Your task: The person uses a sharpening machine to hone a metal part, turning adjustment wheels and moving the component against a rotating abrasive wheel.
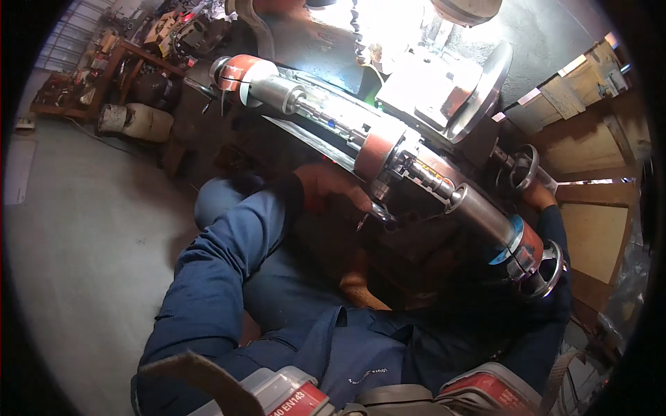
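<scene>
Across the middle slants a long metal machine with red-painted housings (378, 149) and a bright steel spindle (479, 211). My left hand (336, 187) reaches up beneath the middle housing, its fingers closed round a short shiny metal lever (381, 212). Out at the right, my right hand (539, 197) is at the lower rim of a metal handwheel (525, 165); its fingers are partly hidden but appear curled on the rim. Nearer to me, a second handwheel (548, 272) sits at the spindle's lower right end, beside my right sleeve.
A large metal disc (489, 93) stands behind the spindle under bright light. Wooden panels (590, 229) line the right side. At far left are a cluttered wooden shelf (104, 83), a pale cylinder (135, 123) and grey floor (90, 263). Respirator filters (291, 395) edge the bottom.
</scene>
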Tool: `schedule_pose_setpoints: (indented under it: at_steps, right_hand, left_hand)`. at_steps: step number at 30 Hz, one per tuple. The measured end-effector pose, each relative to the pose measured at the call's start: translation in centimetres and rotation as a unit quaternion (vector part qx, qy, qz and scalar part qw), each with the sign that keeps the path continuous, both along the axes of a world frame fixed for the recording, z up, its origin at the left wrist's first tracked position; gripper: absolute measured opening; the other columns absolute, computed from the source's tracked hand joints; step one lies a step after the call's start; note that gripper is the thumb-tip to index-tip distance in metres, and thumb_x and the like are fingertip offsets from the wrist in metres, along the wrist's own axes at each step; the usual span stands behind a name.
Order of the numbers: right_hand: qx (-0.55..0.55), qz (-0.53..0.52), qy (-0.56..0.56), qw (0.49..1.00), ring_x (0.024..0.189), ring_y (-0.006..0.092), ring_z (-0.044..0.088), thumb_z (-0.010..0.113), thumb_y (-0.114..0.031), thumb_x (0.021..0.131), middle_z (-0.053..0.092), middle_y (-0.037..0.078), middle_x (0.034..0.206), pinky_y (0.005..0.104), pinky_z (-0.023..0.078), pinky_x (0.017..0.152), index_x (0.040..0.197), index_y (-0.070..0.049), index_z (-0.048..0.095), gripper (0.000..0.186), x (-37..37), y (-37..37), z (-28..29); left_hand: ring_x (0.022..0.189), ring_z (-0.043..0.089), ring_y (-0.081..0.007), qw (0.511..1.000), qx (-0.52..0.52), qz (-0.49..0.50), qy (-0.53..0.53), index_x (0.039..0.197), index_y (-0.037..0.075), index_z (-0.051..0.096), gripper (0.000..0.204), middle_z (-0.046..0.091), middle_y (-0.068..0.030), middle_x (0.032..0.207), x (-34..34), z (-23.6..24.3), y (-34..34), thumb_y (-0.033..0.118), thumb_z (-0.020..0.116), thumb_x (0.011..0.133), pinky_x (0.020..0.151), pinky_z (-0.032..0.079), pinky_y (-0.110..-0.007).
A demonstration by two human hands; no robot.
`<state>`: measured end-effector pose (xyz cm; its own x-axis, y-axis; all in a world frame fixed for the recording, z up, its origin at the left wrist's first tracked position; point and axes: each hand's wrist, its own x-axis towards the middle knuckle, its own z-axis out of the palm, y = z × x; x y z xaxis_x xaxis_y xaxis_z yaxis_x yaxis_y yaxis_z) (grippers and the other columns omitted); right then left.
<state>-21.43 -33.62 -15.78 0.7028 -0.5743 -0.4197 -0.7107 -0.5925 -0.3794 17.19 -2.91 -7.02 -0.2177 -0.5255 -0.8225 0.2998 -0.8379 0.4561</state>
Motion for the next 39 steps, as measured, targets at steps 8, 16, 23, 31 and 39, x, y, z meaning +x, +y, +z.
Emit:
schedule_pose_setpoints:
  at_steps: [8,16,23,31,39]
  right_hand:
    - [0.030,-0.060,-0.060,0.996,0.100,0.0263,0.061,0.063,-0.020,0.083,0.066,0.016,0.108,0.0360,0.046,0.090,0.112,0.000,0.062,0.035,0.9,-3.1,0.7]
    - [0.123,-0.134,-0.143,0.973,0.078,0.0109,0.059,0.055,-0.006,0.087,0.068,0.006,0.087,0.0281,0.048,0.068,0.099,0.004,0.065,0.018,1.4,-3.8,4.1]
    - [0.094,-0.123,-0.131,0.979,0.061,0.0068,0.047,0.053,-0.010,0.092,0.056,-0.002,0.071,0.0242,0.039,0.055,0.095,0.003,0.064,0.017,1.0,-1.0,7.9]
    - [0.120,-0.131,-0.127,0.976,0.066,0.0055,0.045,0.055,-0.009,0.091,0.052,-0.005,0.070,0.0244,0.038,0.058,0.083,0.003,0.060,0.014,0.8,4.1,8.8]
    - [0.153,-0.146,-0.122,0.970,0.081,0.0146,0.060,0.057,0.000,0.085,0.067,0.006,0.087,0.0322,0.048,0.073,0.100,0.002,0.065,0.017,-0.3,4.8,4.6]
  left_hand:
    - [0.088,0.061,-0.0172,0.999,0.027,-0.032,-0.032,0.097,0.004,0.068,0.036,0.067,-0.0072,0.094,0.8,-3.2,0.1,0.010,0.082,0.065,0.076,0.048,-0.029]
    - [0.087,0.061,-0.0162,0.992,-0.040,-0.084,-0.091,0.095,0.004,0.070,0.034,0.068,-0.0058,0.091,0.9,-2.4,0.1,0.013,0.082,0.066,0.076,0.047,-0.029]
    - [0.087,0.063,-0.0191,0.997,0.049,-0.049,-0.037,0.095,0.004,0.069,0.032,0.069,-0.0079,0.093,0.8,-1.9,0.2,0.012,0.082,0.067,0.082,0.050,-0.031]
    - [0.087,0.064,-0.0215,0.998,-0.010,-0.035,0.044,0.096,0.005,0.069,0.031,0.069,-0.0084,0.094,0.9,-0.9,0.4,0.011,0.081,0.068,0.081,0.051,-0.033]
    - [0.094,0.062,-0.0197,0.999,-0.002,-0.038,0.028,0.101,0.005,0.067,0.039,0.068,-0.0073,0.099,1.1,-3.7,0.6,0.009,0.080,0.065,0.081,0.048,-0.033]
